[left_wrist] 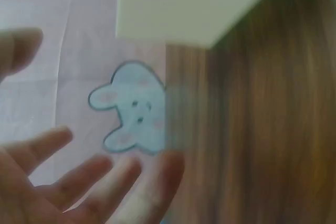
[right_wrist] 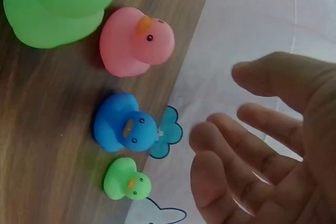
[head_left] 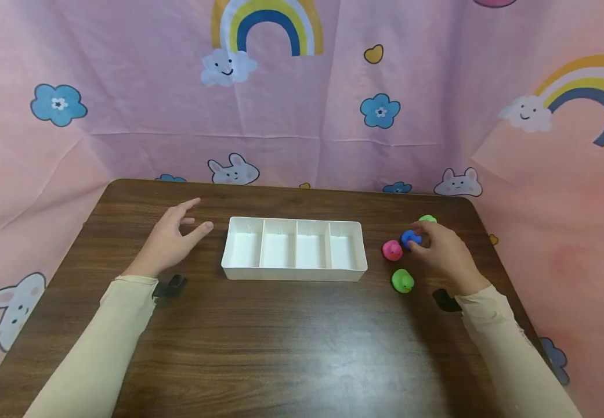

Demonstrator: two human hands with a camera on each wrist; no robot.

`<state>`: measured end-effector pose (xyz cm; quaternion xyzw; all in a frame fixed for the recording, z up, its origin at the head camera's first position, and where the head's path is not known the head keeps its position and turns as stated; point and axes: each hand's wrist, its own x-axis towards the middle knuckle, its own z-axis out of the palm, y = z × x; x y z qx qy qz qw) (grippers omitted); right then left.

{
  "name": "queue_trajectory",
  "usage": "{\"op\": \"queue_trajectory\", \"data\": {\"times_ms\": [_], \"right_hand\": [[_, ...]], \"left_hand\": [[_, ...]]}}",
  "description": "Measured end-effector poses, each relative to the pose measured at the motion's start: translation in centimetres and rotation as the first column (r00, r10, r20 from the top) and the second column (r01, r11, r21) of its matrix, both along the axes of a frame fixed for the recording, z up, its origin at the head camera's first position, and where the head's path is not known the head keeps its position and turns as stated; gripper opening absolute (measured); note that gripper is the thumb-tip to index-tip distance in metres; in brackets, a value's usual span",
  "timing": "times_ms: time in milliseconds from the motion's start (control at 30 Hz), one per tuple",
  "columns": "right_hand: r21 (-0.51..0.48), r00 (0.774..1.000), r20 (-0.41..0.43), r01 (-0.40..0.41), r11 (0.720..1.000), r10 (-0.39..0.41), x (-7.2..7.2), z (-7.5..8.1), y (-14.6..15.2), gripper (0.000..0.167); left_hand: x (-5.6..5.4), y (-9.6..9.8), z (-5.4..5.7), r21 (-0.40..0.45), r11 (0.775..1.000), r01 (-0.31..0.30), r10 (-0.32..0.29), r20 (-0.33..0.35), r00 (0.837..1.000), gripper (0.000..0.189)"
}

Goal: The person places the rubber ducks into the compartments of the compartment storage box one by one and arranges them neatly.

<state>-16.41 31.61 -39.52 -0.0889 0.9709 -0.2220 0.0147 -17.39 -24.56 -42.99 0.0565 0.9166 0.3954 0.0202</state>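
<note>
Four compartments' worth of white tray aside, several small rubber ducks stand on the table at the right: a pink duck (head_left: 392, 251), a blue duck (head_left: 411, 239), a near green duck (head_left: 402, 281) and a far light-green duck (head_left: 427, 218). My right hand (head_left: 445, 252) hovers beside the blue duck, fingers loosely bent. In the right wrist view a gap separates that hand (right_wrist: 262, 150) from the blue duck (right_wrist: 125, 123). My left hand (head_left: 168, 235) is held above the table left of the white divided tray (head_left: 293, 274), fingers spread and holding nothing.
The tray's compartments are bare white inside. Behind the brown wooden table (head_left: 281, 348) hangs a pastel cloth (head_left: 291, 110) printed with rainbows, flowers and rabbits. Dark wrist straps (head_left: 171, 286) sit below the hands.
</note>
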Motion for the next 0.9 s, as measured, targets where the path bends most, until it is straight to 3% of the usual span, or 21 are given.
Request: {"op": "queue_trajectory", "data": {"times_ms": [100,233,367,567,700,900], "right_hand": [[0.004,0.999,0.034,-0.029,1.0,0.029,-0.3,-0.7,-0.2,0.038],[0.015,0.997,0.061,-0.048,0.999,0.047,-0.7,-1.8,-0.5,0.037],[0.005,0.996,0.07,-0.051,0.999,0.05,-0.9,-2.5,-0.9,0.035],[0.011,0.994,0.105,-0.033,0.999,0.032,-1.1,-3.2,-1.5,0.03],[0.035,0.995,0.09,-0.053,0.998,0.05,-1.3,-3.5,-1.7,0.027],[0.064,0.996,0.069,-0.057,0.996,0.053,-1.5,-3.7,-1.6,0.026]], "left_hand": [[0.1,0.4,-0.8,0.181,0.983,0.027,-0.044,0.091,0.995,0.078],[0.1,1.0,-2.2,0.384,0.923,0.023,-0.109,0.203,0.973,0.075],[0.3,1.6,-3.4,0.486,0.874,0.009,-0.147,0.247,0.958,0.072],[0.5,2.4,-4.7,0.579,0.815,-0.003,-0.178,0.255,0.951,0.063],[0.5,2.7,-5.2,0.596,0.803,-0.024,-0.162,0.256,0.953,0.061],[0.4,2.9,-5.9,0.575,0.815,-0.069,-0.105,0.264,0.959,0.062]]}}
